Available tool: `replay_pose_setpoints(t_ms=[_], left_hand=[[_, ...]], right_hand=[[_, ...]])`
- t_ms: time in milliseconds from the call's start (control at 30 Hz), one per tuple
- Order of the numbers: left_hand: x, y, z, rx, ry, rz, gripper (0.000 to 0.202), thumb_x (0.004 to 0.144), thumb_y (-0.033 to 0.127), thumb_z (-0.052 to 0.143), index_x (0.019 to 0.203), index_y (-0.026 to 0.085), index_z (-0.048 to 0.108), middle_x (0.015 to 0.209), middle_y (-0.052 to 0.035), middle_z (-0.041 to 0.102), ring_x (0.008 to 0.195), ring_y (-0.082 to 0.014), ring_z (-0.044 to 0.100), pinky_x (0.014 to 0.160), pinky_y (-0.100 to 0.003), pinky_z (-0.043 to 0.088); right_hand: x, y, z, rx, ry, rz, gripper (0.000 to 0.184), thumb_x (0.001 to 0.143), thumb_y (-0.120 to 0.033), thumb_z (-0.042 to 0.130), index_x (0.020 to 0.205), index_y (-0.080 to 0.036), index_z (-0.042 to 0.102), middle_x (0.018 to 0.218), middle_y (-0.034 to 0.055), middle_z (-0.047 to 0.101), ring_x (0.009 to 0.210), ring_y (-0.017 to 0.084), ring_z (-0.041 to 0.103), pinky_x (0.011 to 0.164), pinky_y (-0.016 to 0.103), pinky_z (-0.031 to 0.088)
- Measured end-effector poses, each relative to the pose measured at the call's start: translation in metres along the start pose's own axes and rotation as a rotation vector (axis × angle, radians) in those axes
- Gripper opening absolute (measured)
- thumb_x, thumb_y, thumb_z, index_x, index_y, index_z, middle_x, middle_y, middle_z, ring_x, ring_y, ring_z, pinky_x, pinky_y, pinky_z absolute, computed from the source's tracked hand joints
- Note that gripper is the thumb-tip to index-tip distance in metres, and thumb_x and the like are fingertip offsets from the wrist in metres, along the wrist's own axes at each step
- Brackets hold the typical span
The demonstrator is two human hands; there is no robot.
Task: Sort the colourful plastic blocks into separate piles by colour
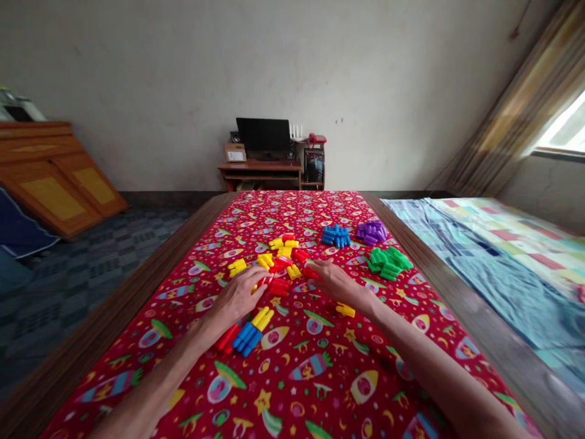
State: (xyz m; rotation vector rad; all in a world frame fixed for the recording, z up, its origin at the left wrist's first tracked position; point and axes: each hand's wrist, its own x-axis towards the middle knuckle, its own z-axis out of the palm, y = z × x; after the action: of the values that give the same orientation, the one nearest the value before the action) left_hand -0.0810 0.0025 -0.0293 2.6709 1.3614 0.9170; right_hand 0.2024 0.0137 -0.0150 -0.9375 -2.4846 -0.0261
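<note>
Both hands reach into a scatter of red and yellow plastic pieces (283, 259) on a table with a red rocket-print cloth (320, 378). My left hand (240, 296) lies over red pieces, fingers stretched forward and slightly curled. My right hand (336, 281) pinches a red piece (311, 272) at its fingertips. A joined row of red, blue and yellow pieces (247, 332) lies just below my left wrist. One loose yellow piece (346, 310) sits under my right wrist.
Sorted piles lie farther back on the right: blue (336, 236), purple (371, 232), green (388, 262). A bed with a patchwork sheet (503, 256) runs along the table's right side. A desk with a monitor (265, 137) stands at the far wall, a wooden cabinet (59, 177) on the left.
</note>
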Motion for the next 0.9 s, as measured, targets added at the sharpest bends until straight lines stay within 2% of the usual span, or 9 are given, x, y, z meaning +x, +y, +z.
replay_pose_setpoints(t_ms=[100, 200, 267, 333, 467, 533, 633, 767, 900], left_hand=[[0.003, -0.001, -0.008, 0.011, 0.039, 0.006, 0.031, 0.093, 0.031, 0.041, 0.106, 0.018, 0.066, 0.108, -0.01, 0.068, 0.102, -0.0229, 0.065, 0.094, -0.038, 0.053], [0.001, -0.016, -0.018, 0.057, 0.106, -0.051, 0.034, 0.094, 0.035, 0.041, 0.115, 0.019, 0.063, 0.121, -0.0106, 0.063, 0.116, -0.025, 0.058, 0.105, -0.042, 0.045], [-0.004, -0.031, -0.02, 0.064, 0.153, -0.133, 0.04, 0.095, 0.038, 0.037, 0.123, 0.018, 0.058, 0.129, -0.0119, 0.059, 0.124, -0.0263, 0.052, 0.11, -0.045, 0.039], [-0.009, -0.044, -0.017, 0.025, 0.187, -0.247, 0.047, 0.096, 0.04, 0.029, 0.127, 0.016, 0.054, 0.132, -0.0136, 0.057, 0.128, -0.0266, 0.049, 0.112, -0.048, 0.036], [-0.015, -0.052, 0.001, -0.111, 0.164, -0.439, 0.057, 0.095, 0.047, 0.022, 0.13, 0.014, 0.051, 0.132, -0.015, 0.057, 0.129, -0.0258, 0.049, 0.112, -0.048, 0.037], [-0.013, -0.045, 0.007, -0.18, 0.137, -0.455, 0.058, 0.094, 0.05, 0.022, 0.131, 0.015, 0.051, 0.135, -0.0146, 0.056, 0.13, -0.0253, 0.048, 0.112, -0.046, 0.038], [-0.007, -0.032, 0.008, -0.265, 0.095, -0.432, 0.059, 0.095, 0.051, 0.021, 0.134, 0.017, 0.049, 0.14, -0.0132, 0.052, 0.134, -0.0244, 0.045, 0.113, -0.044, 0.036], [-0.008, -0.028, 0.005, -0.325, 0.092, -0.431, 0.059, 0.095, 0.049, 0.022, 0.136, 0.015, 0.046, 0.144, -0.0139, 0.048, 0.137, -0.0243, 0.041, 0.116, -0.045, 0.032], [-0.016, -0.042, 0.008, -0.402, 0.189, -0.467, 0.054, 0.095, 0.048, 0.024, 0.131, 0.018, 0.051, 0.14, -0.0114, 0.052, 0.136, -0.0239, 0.042, 0.115, -0.045, 0.032]], right_hand=[[0.01, -0.002, 0.012, -0.054, -0.11, 0.045, 0.016, 0.089, -0.017, 0.053, 0.102, -0.016, 0.064, 0.085, 0.0093, 0.069, 0.077, 0.02, 0.064, 0.068, 0.028, 0.051], [-0.009, 0.001, 0.002, -0.03, -0.039, 0.049, 0.025, 0.09, -0.01, 0.045, 0.108, -0.016, 0.061, 0.082, 0.0073, 0.069, 0.074, 0.017, 0.064, 0.068, 0.027, 0.051], [-0.038, 0.003, -0.008, -0.008, 0.08, 0.025, 0.028, 0.092, -0.015, 0.044, 0.117, -0.016, 0.057, 0.092, 0.0097, 0.069, 0.084, 0.019, 0.066, 0.073, 0.03, 0.054], [-0.07, 0.002, -0.013, 0.001, 0.241, 0.016, 0.038, 0.095, -0.021, 0.045, 0.133, -0.018, 0.047, 0.117, 0.0158, 0.064, 0.113, 0.024, 0.06, 0.09, 0.038, 0.053], [-0.106, -0.014, -0.003, -0.004, 0.157, 0.152, 0.056, 0.098, -0.03, 0.043, 0.151, -0.022, 0.026, 0.149, 0.0179, 0.039, 0.14, 0.028, 0.036, 0.106, 0.047, 0.045], [-0.098, -0.026, 0.01, 0.021, 0.069, 0.204, 0.061, 0.098, -0.037, 0.042, 0.153, -0.02, 0.022, 0.156, 0.0196, 0.025, 0.143, 0.032, 0.028, 0.107, 0.049, 0.044], [-0.058, -0.042, 0.029, 0.099, 0.008, 0.214, 0.062, 0.099, -0.039, 0.039, 0.154, -0.015, 0.021, 0.159, 0.0219, 0.014, 0.146, 0.035, 0.016, 0.11, 0.053, 0.037], [0.004, -0.072, 0.046, 0.162, -0.024, 0.133, 0.063, 0.099, -0.043, 0.038, 0.151, -0.009, 0.027, 0.157, 0.027, 0.015, 0.146, 0.038, 0.012, 0.11, 0.058, 0.033], [0.031, -0.113, 0.046, 0.101, -0.038, -0.092, 0.076, 0.09, -0.062, 0.045, 0.15, -0.018, 0.03, 0.156, 0.0252, 0.021, 0.146, 0.039, 0.014, 0.109, 0.067, 0.024]])
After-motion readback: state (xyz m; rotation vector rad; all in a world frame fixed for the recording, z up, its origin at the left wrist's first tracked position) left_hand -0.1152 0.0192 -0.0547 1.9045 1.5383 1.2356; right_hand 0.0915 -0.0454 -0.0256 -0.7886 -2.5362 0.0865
